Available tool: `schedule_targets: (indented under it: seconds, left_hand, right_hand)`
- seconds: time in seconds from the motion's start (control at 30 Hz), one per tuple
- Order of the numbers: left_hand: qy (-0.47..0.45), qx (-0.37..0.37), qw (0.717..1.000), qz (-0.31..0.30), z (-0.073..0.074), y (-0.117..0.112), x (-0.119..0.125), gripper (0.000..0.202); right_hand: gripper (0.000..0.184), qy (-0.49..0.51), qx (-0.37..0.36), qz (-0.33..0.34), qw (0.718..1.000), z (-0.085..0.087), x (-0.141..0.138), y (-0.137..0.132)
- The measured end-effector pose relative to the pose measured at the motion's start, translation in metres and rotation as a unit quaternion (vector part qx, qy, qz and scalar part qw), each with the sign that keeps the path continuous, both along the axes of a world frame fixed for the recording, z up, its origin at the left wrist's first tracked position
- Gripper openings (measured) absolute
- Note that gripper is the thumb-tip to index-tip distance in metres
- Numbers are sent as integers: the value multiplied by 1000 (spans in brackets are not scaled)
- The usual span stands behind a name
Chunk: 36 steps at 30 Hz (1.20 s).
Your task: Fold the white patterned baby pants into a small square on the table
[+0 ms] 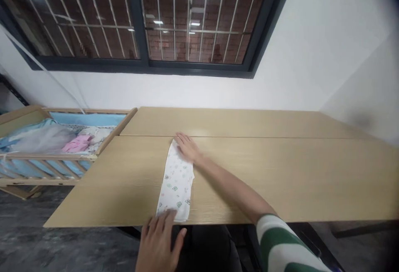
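Note:
A narrow folded white cloth with small printed figures lies lengthwise on the wooden table, running from the near edge toward the middle. My left hand lies flat with fingers spread on the cloth's near end at the table edge. My right hand reaches out with fingers stretched flat and presses the cloth's far end. A green and white striped sleeve covers my right upper arm.
A wooden baby cot stands to the left of the table, holding blue lining, grey netting and pink and white clothes. A white wall with a barred window rises behind. The floor below is dark grey.

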<state>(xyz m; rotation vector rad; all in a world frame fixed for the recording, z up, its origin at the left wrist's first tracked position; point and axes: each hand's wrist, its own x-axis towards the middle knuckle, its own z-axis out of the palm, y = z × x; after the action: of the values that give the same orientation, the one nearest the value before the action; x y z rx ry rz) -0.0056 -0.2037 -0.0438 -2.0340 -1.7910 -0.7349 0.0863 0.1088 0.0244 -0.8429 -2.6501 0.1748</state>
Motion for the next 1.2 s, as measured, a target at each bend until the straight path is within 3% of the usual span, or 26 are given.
schedule_targets:
  seconds: [0.07, 0.1, 0.17, 0.23, 0.3, 0.43, 0.5, 0.57, 0.63, 0.7, 0.77, 0.83, 0.93, 1.03, 1.13, 1.2]
  left_hand:
    - [-38, -9, 999, -13, 13, 4, -20, 36]
    - [-45, -13, 999, -27, 17, 6, -31, 35]
    - [-38, -29, 996, -74, 18, 9, -48, 33]
    - [-19, -40, 992, -120, 12, 11, -58, 32]
    - [-1, -37, 989, -146, 6, 11, -59, 29]
    - [-5, -16, 985, -170, 5, 2, -46, 35]
    - [-39, -33, 980, -195, 13, -4, -37, 36]
    - [-105, -63, 972, -202, 26, -6, -31, 29]
    - [-185, -86, 962, -180, 43, 1, -30, 20]
    - [-243, -79, 955, -151, 61, 23, -32, 19]
    - [-265, -57, 954, -125, 81, 60, -39, 24]
    - [-267, -52, 958, -89, 98, 106, -47, 29]
    - [-258, -146, 954, -47, 113, 177, -57, 30]
    - [-223, -203, 954, -1, 109, 231, -60, 28]
    - [-196, -218, 956, 23, 95, 255, -56, 25]
    - [-175, -215, 960, 33, 85, 254, -49, 28]
  right_hand:
    - [42, 51, -10, 12, 999, 10, 16, -39]
    - [36, 54, -33, 54, 997, 14, 27, -61]
    - [32, 34, -81, 163, 983, 17, 50, -105]
    - [34, 18, -97, 196, 976, 11, 73, -145]
    - [43, 14, -93, 183, 979, -5, 91, -177]
    - [31, 48, -52, 123, 990, -40, 111, -220]
    - [35, 83, -75, 93, 989, -42, 116, -230]
    - [29, 132, -143, 62, 979, -30, 118, -232]
    - [19, 175, -221, 39, 959, -6, 119, -222]
    - [11, 196, -270, 28, 942, 21, 117, -200]
    - [13, 208, -286, 22, 935, 41, 110, -165]
    - [20, 215, -307, 8, 927, 50, 98, -123]
    - [34, 251, -326, -46, 910, 45, 72, -57]
    - [27, 213, -316, -141, 914, 30, 48, -7]
    - [12, 154, -300, -196, 921, 14, 35, 16]
    - [9, 137, -293, -202, 924, 7, 33, 20]
